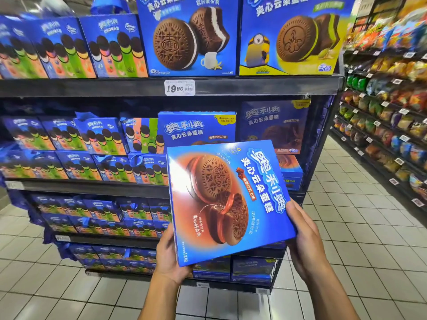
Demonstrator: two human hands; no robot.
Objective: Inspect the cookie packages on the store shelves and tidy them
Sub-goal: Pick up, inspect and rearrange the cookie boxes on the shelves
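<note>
While both hands hold it up in front of the shelves, the blue cookie box is turned on its side and tilted. The left hand grips the bottom left corner, fingers hidden behind the box. The right hand pinches the right edge, thumb on the front. A price tag reads 19.90 above.

My arms are bare, no sleeves in frame. Left hand lower centre, right hand lower right; no rings, watch or gloves.
</note>
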